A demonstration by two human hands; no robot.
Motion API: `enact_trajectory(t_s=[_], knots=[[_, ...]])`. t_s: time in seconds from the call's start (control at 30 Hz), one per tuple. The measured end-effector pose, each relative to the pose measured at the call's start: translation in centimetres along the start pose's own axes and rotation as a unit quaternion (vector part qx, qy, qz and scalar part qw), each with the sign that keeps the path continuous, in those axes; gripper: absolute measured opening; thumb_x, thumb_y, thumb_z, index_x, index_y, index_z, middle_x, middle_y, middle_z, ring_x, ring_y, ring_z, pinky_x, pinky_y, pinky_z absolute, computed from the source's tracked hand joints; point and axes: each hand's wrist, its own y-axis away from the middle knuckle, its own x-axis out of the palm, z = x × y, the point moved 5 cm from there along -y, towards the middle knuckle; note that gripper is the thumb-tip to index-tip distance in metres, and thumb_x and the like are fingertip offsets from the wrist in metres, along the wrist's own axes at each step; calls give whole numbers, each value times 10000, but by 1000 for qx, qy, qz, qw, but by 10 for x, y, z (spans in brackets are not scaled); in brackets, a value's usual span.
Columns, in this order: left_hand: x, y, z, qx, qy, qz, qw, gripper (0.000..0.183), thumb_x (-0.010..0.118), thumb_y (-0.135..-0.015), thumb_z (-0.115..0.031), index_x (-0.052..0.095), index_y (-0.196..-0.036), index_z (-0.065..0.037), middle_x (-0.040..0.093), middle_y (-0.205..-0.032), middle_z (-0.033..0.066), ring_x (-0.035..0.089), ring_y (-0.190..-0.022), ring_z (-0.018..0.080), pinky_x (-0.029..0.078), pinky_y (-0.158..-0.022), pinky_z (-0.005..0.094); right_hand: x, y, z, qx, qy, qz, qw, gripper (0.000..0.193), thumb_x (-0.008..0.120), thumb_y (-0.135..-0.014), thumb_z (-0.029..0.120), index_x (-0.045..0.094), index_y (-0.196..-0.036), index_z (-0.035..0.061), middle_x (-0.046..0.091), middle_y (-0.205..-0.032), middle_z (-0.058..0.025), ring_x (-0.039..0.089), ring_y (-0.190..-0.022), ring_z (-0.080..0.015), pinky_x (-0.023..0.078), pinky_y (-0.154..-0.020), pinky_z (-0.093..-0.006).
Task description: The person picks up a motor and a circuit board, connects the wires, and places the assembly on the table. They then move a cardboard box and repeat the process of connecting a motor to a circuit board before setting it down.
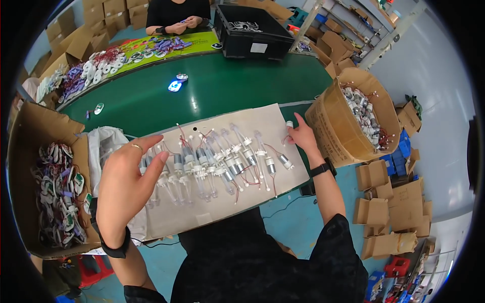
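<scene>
My left hand (126, 177) hovers over the left end of a pale board (212, 218), thumb and index finger spread apart with nothing visible between them. Beneath and beside it lie several small silver-and-white pump motors (235, 164) with clear plastic tubes (202, 189) and thin red wires. At the board's right edge, my right hand (301, 135) pinches a small pump motor (289, 124); its pale end shows above the fingertips, and the rest is partly hidden. A loose motor (285, 161) rests on the board below that hand.
A carton (328, 121) full of motors stands at the right. Another carton (25, 202) at the left holds wired parts. On the green table (242, 83) lie a glowing device (175, 86) and a black bin (257, 45). A person's hands (184, 25) work across it.
</scene>
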Motion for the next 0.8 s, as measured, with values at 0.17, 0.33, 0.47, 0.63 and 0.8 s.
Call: enact_trajectory(t_s=[0.17,0.33,0.47,0.63,0.8], knots=[[8,22,34,-24,10,8,1000,281,697,-901,-164,682,-1122,9,706,-1042,206,681,-873,358,521,-745,393,7,-7,0,6,129,-27,991,746,662,-910,295,327,-1529,50,700,-770,-145,680,-559,-251,571,-632,-341],[1,70,62,-106,-22,-33,994,274,681,-921,-157,685,-1136,12,710,-1080,199,684,-974,348,522,-806,380,-18,26,2,-120,298,-163,933,510,716,-860,342,564,-1234,30,642,-1005,-187,666,-858,-334,524,-751,-424],[13,110,94,-238,31,-60,969,278,635,-963,-160,682,-1160,31,720,-1108,180,688,-1017,268,508,-883,344,6,70,8,-62,241,83,965,371,747,-835,283,596,-1058,28,586,-1048,-176,595,-932,-340,498,-801,-410],[29,108,78,-264,32,-69,962,257,645,-952,-151,697,-1140,16,730,-1087,165,689,-1010,259,505,-914,331,15,85,-1,-199,208,106,952,343,755,-818,214,616,-1074,34,600,-1029,-147,589,-939,-354,496,-833,-393],[29,71,53,-231,-9,-14,973,257,678,-918,-155,706,-1130,-13,729,-1069,162,698,-912,273,531,-814,350,-19,79,7,-268,145,25,952,410,601,-826,-36,619,-1222,69,564,-1299,-170,592,-1130,-372,514,-896,-400]])
